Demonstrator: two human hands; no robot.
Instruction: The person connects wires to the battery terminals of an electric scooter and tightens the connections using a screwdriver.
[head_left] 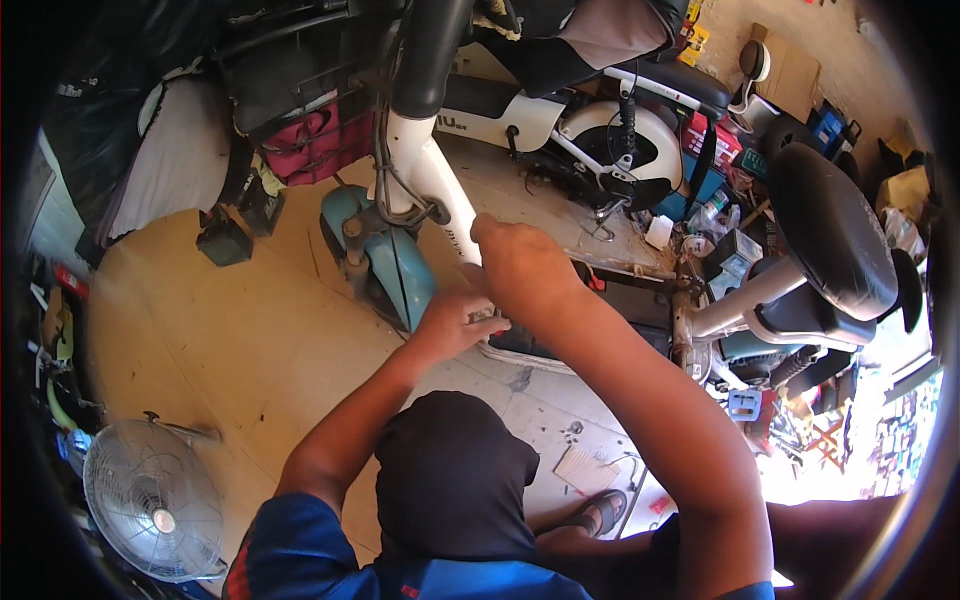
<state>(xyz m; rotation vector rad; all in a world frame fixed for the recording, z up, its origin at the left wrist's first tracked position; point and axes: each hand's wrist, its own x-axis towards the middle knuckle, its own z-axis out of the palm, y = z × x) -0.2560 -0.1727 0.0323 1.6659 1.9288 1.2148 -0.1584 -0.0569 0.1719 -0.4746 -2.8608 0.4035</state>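
A white electric bike stands in front of me, and its slanting white frame tube point(432, 175) runs down to my hands. My right hand point(525, 268) is closed like a fist against the tube's lower end; what its fingers grip is hidden. Just below and to the left, my left hand point(450, 322) bends its fingers in at the same spot, around something too covered to make out. Dark cables point(385, 160) hang along the tube. Beside my left hand is the blue-green front fender point(395, 262). The black footboard point(630, 325) lies right of my hands.
A black saddle point(830, 230) on a silver post stands at right. Behind is another white electric bike point(620, 150). A floor fan point(155, 500) stands at lower left, two black blocks point(225, 240) lie at far left. A rounded black cloth shape point(450, 470) blocks the lower middle.
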